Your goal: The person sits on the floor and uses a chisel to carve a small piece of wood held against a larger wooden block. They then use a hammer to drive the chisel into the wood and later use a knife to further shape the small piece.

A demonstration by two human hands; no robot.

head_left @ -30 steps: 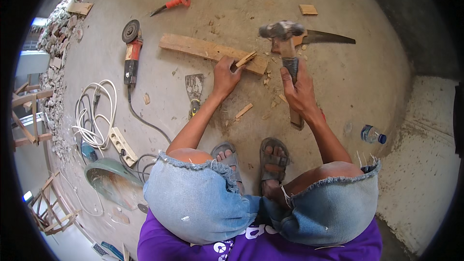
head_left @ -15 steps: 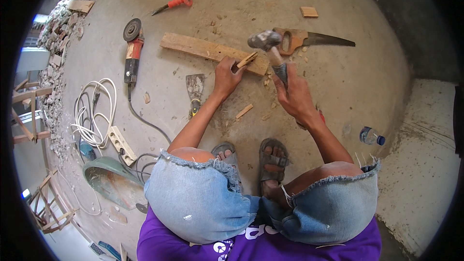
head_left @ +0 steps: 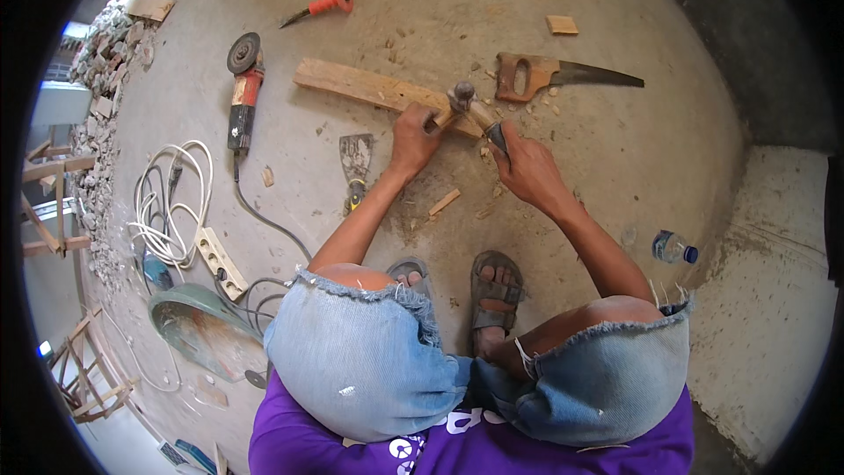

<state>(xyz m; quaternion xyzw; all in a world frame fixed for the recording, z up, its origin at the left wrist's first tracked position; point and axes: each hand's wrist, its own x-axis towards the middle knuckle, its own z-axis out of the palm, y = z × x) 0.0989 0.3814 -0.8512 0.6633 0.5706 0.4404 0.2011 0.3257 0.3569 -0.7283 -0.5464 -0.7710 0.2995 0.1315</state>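
Observation:
My right hand is closed round the dark grip of a hammer. The hammer's metal head is at the end of a small piece of wood, close above a long wooden beam. My left hand pinches that small piece against the beam near its right end; the fingertips are partly hidden. Wood chips lie by the beam's right end. A hand saw with a wooden handle lies to the right, beyond the hammer. A scraper lies on the floor left of my left forearm.
On the left lie an angle grinder, a coiled white cable, a power strip and a green basin. A chisel with a red guard is at the far side. A water bottle lies right; rubble lines the left edge.
The hammer has swung down and left from its raised place onto the small piece of wood. My left hand stays where it was, still pinching the piece.

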